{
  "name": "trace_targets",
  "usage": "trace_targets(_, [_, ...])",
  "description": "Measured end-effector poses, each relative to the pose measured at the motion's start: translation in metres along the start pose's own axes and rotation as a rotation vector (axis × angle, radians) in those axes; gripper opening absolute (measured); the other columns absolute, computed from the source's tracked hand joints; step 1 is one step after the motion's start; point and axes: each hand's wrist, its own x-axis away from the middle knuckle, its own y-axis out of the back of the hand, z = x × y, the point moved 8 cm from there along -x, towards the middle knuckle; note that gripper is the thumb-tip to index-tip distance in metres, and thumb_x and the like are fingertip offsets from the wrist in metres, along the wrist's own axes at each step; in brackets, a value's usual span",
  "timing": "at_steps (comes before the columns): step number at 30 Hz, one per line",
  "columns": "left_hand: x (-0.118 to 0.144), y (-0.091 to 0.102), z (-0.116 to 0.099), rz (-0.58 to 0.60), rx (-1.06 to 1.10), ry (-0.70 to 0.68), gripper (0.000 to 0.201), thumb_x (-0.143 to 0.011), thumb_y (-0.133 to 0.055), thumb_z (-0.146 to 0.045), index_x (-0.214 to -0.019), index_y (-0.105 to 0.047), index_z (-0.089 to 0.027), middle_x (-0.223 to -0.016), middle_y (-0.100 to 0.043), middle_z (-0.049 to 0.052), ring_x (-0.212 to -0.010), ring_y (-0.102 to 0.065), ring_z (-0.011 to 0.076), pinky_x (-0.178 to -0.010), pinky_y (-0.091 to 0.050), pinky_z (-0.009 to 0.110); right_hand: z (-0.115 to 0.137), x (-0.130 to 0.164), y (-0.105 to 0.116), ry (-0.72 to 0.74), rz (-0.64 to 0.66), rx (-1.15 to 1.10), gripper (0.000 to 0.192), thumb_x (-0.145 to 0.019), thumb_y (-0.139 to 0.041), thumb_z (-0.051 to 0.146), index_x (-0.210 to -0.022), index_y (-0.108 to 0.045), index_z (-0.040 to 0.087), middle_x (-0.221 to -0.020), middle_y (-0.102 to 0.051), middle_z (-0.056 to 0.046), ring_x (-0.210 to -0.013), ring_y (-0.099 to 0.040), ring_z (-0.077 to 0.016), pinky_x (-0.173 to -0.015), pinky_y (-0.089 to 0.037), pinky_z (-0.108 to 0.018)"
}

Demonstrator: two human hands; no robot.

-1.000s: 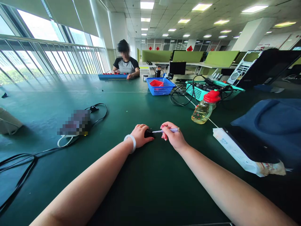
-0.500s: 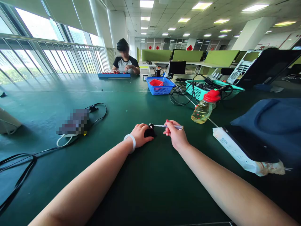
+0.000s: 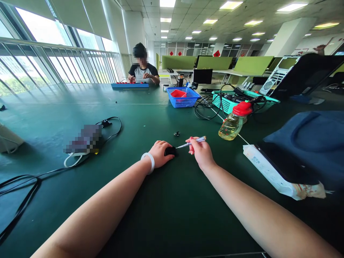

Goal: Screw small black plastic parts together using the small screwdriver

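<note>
My left hand point(image 3: 160, 154), with a white band at the wrist, is closed around a small black object point(image 3: 170, 151) resting on the dark green table point(image 3: 172, 215). Its exact kind is too small to tell. In my right hand point(image 3: 201, 152) is a slim screwdriver point(image 3: 192, 142) with a clear handle, gripped like a pen. The metal tip points left and down at the black object's right edge; I cannot tell if they touch. A tiny black-and-metal piece point(image 3: 176, 134) lies loose on the table just beyond both hands.
A bottle with a red lid point(image 3: 233, 122) stands to the right, near a white packet point(image 3: 271, 173) and a dark blue bag point(image 3: 309, 143). Blue point(image 3: 185, 102) and teal point(image 3: 221, 104) baskets sit farther back. Cables point(image 3: 34, 179) lie left. A person point(image 3: 143, 70) sits across the table.
The small black-and-metal piece, earlier at the screwdriver's tip against the black object, now lies apart, farther out. The screwdriver has tilted, its tip lower. My left hand keeps its hold.
</note>
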Motion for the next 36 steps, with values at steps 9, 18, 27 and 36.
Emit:
trace_targets(9, [-0.002, -0.002, 0.002, 0.010, 0.014, -0.014, 0.039, -0.076, -0.074, -0.034, -0.111, -0.065, -0.018, -0.113, -0.068, 0.009, -0.112, -0.056, 0.0275, -0.104, -0.042, 0.045, 0.025, 0.013, -0.022, 0.262, 0.258, 0.487, 0.029, -0.090, -0.048, 0.045, -0.084, -0.064, 0.022, -0.057, -0.057, 0.002, -0.050, -0.054, -0.0145, -0.052, -0.041, -0.026])
trace_targets(18, [-0.001, -0.001, 0.004, 0.016, 0.002, -0.021, 0.039, -0.077, -0.074, -0.036, -0.112, -0.065, -0.020, -0.111, -0.067, 0.008, -0.110, -0.056, 0.0267, -0.102, -0.043, 0.045, 0.037, 0.016, -0.013, 0.356, 0.093, 0.451, 0.040, -0.093, -0.046, 0.052, -0.078, -0.064, 0.020, -0.058, -0.059, -0.001, -0.054, -0.057, -0.0157, -0.054, -0.042, -0.026])
trace_targets(27, [-0.001, 0.000, 0.001, 0.025, 0.018, -0.021, 0.041, -0.076, -0.074, -0.034, -0.114, -0.064, -0.022, -0.109, -0.068, 0.007, -0.108, -0.057, 0.0265, -0.100, -0.045, 0.044, 0.026, 0.010, -0.010, 0.250, 0.155, 0.289, 0.032, -0.091, -0.046, 0.044, -0.074, -0.060, 0.021, -0.051, -0.048, 0.004, -0.046, -0.046, -0.0126, -0.047, -0.036, -0.025])
trace_targets(36, [0.000, 0.003, -0.006, 0.016, -0.021, -0.064, 0.039, -0.077, -0.075, -0.032, -0.113, -0.065, -0.020, -0.108, -0.066, 0.008, -0.106, -0.059, 0.0257, -0.099, -0.047, 0.042, 0.065, 0.045, -0.047, 0.769, 0.323, 0.861, 0.017, -0.089, -0.045, 0.020, -0.076, -0.055, 0.022, -0.065, -0.064, 0.000, -0.061, -0.058, -0.0166, -0.072, -0.042, -0.030])
